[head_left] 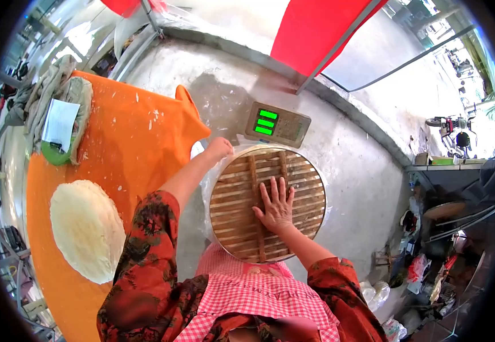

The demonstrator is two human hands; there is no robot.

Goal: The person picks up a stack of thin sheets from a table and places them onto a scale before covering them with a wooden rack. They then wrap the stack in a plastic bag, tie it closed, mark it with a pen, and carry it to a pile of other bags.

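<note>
My right hand point(277, 210) lies flat on a round slatted wooden lid point(233, 199), fingers spread. Two crosspieces run over the slats, and a pale rim that looks like thin plastic edges the lid. My left hand point(220, 149) is closed at the lid's upper left edge. Whitish, film-like material shows close to these fingers, but what they grip is hidden. Just beyond the lid stands a digital scale display point(278, 124) with lit green readouts.
An orange cloth point(128, 131) covers the table at my left, carrying a thick stack of pale round sheets point(85, 228). Folded cloth with a white paper point(60, 122) lies at its far end. A red panel point(316, 34) hangs ahead; cluttered shelves point(453, 216) stand at right.
</note>
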